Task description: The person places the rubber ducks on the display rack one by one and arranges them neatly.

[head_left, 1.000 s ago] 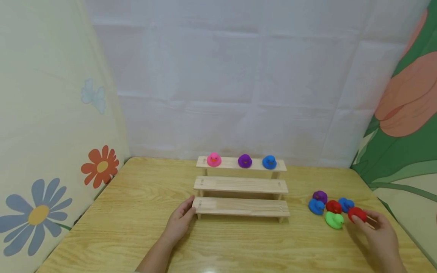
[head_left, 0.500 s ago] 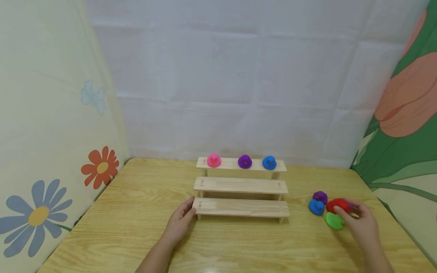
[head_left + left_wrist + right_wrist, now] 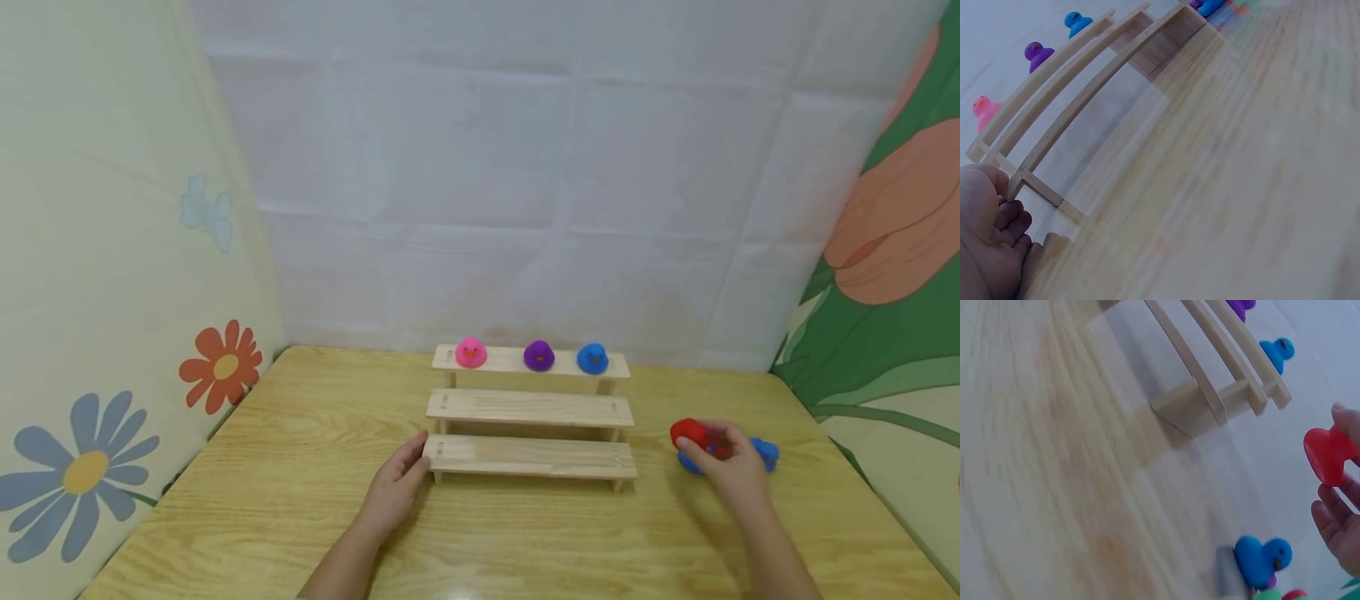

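My right hand (image 3: pixel 733 475) pinches a red rubber duck (image 3: pixel 688 433) between thumb and fingers, held above the table to the right of a three-step wooden stand (image 3: pixel 528 457). In the right wrist view this red duck (image 3: pixel 1325 456) is off the table. My left hand (image 3: pixel 393 487) grips the left end of the stand's lowest step, thumb at its edge and fingers curled. On the top step sit a pink duck (image 3: pixel 471 353), a purple duck (image 3: pixel 539 356) and a blue duck (image 3: pixel 592 359). The lower two steps bear nothing.
Under and behind my right hand are more ducks, partly hidden: a blue duck (image 3: pixel 766 454) on the right, another blue duck (image 3: pixel 1250 562), and bits of purple, green and red ones in the right wrist view. A white cloth (image 3: pixel 480 183) hangs behind the table (image 3: pixel 337 392).
My right hand has carried the red duck up and leftward over the other ducks, toward the stand. The left hand and the stand have stayed put.
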Demonstrator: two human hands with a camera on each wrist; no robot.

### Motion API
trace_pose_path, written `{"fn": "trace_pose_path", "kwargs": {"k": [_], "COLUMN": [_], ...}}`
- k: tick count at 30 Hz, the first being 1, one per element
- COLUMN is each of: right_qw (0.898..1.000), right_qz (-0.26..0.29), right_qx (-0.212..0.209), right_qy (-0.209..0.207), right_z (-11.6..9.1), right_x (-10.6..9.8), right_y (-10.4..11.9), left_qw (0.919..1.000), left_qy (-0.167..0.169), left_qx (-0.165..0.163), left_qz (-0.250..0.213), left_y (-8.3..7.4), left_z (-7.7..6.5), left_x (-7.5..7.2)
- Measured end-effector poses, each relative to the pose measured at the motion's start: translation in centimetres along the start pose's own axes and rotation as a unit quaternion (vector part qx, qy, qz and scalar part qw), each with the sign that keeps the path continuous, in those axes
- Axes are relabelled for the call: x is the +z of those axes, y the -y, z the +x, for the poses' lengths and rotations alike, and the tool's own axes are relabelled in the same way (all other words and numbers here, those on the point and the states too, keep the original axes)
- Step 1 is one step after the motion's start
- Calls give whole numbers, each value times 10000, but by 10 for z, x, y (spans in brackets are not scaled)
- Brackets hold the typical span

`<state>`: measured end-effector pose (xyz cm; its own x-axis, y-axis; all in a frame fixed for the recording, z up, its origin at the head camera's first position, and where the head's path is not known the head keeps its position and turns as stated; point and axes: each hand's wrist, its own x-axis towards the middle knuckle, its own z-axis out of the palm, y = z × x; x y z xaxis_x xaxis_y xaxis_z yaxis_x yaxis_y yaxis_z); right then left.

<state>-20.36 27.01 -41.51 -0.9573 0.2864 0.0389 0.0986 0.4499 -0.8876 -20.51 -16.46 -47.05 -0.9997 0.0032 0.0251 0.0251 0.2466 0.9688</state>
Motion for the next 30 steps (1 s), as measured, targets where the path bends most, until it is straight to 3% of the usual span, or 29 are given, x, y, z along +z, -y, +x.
{"fn": "trace_pose_path", "kwargs": {"k": [6,12,30], "right_qw": [9997,9992,9906], "right_qz": [122,255,784], "right_qx": [-169,-172,-863], "right_qy": [-122,245,722], "right_z": [3,3,7], "right_x": [23,43,108], "right_y": [17,34,68], "left_qw": [10000,9999,9999], "left_qy": [23,16,50], "left_qx": [-70,-64,-34], "left_qz": [-66,-89,-161], "left_y": [0,0,-1], "left_z": [1,0,-2], "left_x": [-1,0,0]}}
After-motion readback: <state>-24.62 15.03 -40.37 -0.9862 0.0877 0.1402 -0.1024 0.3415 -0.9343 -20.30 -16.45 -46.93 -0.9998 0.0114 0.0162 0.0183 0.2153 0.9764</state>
